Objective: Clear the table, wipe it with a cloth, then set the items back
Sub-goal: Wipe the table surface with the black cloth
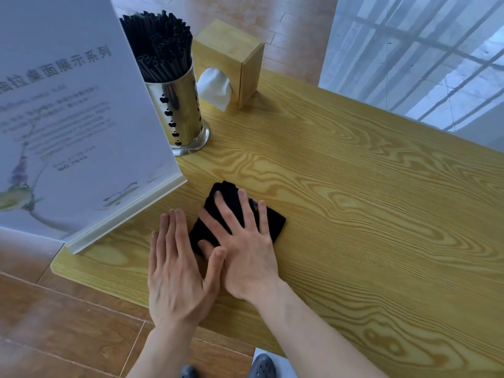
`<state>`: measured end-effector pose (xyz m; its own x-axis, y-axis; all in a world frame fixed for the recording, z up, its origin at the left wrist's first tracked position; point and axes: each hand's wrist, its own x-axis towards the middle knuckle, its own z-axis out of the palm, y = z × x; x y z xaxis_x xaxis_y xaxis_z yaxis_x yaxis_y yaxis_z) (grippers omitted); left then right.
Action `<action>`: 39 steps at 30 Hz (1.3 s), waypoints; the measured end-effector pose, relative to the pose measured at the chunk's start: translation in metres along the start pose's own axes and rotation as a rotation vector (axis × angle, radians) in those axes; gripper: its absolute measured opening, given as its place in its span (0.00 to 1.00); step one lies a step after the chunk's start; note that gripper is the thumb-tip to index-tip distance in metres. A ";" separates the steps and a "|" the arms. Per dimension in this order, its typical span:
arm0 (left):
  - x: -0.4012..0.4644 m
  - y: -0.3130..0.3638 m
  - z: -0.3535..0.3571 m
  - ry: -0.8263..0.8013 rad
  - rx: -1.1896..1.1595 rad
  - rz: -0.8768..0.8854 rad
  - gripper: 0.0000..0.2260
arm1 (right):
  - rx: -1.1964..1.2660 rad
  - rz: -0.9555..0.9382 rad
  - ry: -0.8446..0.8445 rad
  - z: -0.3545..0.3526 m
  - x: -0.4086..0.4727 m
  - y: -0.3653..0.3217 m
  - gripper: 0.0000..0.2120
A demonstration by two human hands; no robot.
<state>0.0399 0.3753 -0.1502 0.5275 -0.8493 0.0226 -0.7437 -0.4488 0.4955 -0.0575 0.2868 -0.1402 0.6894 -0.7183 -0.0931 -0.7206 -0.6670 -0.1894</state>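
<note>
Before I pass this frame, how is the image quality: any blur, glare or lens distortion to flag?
Head view: wide-angle bending curves the table edges and tilts the sign stand, whose small print is too soft to read; daylight from the window side, washed out at upper right; bright reflections on the metal holder; both hands, left hand and right hand, and the black cloth are reasonably sharp.

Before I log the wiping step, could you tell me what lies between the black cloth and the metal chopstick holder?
Nothing: in the head view, only bare table separates the cloth from the chopstick holder.
</note>
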 end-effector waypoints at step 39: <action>-0.041 0.085 0.024 -0.144 0.130 0.311 0.39 | 0.050 0.256 -0.036 -0.014 -0.194 0.081 0.26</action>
<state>-0.0548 0.3658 -0.1300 0.2118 -0.9769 0.0273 -0.9101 -0.1870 0.3697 -0.2503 0.3690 -0.1235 0.4882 -0.8542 -0.1788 -0.8678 -0.4535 -0.2032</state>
